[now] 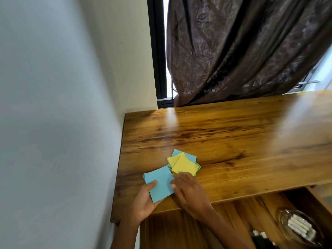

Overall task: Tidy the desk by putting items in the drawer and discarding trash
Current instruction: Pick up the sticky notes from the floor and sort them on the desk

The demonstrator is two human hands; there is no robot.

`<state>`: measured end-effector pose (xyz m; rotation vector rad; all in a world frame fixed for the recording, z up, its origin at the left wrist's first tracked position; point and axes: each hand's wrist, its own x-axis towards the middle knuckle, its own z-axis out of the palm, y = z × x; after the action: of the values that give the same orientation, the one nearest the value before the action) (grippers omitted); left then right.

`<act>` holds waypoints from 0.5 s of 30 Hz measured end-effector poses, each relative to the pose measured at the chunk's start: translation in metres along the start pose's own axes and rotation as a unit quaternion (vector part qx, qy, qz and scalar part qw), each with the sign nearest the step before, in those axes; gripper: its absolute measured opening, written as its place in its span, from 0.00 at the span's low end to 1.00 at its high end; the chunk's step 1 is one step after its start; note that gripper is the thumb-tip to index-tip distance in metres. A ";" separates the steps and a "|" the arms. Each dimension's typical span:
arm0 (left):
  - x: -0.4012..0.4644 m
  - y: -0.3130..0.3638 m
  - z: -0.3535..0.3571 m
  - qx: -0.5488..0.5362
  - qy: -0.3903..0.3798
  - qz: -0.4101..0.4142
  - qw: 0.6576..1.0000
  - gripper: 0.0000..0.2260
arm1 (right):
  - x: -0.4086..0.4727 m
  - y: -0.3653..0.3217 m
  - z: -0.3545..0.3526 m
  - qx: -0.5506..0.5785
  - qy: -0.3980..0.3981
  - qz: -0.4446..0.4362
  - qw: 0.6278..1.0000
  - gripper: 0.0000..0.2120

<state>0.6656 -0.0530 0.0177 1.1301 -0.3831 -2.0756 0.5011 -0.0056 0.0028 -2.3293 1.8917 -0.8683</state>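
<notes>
I see my left hand [143, 200] gripping a small stack of square blue paper notes [159, 184], thumb on top, fingers curled beneath, just above the near-left corner of the glossy brown wooden desk [233, 137]. My right hand [188, 192] lies palm down, fingertips touching that stack's right edge; I cannot tell whether it pinches anything. A loose pile of yellow and blue square notes [184, 164] rests on the desk just behind both hands. Below the desk's front edge, the open wooden drawer [224, 218] holds a clear glass dish [298, 227].
</notes>
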 end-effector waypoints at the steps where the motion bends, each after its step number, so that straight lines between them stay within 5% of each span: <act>1: 0.000 0.000 0.000 -0.015 0.003 -0.003 1.000 0.19 | 0.005 0.002 -0.003 0.001 0.014 0.031 0.999 0.17; 6: 0.004 -0.005 -0.002 -0.097 -0.008 -0.008 0.995 0.15 | 0.024 0.021 -0.010 -0.017 -0.125 0.175 0.977 0.24; 11: 0.007 -0.006 -0.003 -0.106 -0.027 -0.010 0.994 0.14 | 0.028 0.023 -0.013 -0.021 -0.136 0.160 0.977 0.19; 15: 0.007 -0.007 -0.005 -0.114 -0.045 -0.005 0.992 0.32 | 0.031 0.030 -0.015 0.016 -0.128 0.186 0.974 0.20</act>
<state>0.6646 -0.0531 0.0066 0.9077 -0.1762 -2.1214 0.4712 -0.0362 0.0178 -1.8637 2.0766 -0.5262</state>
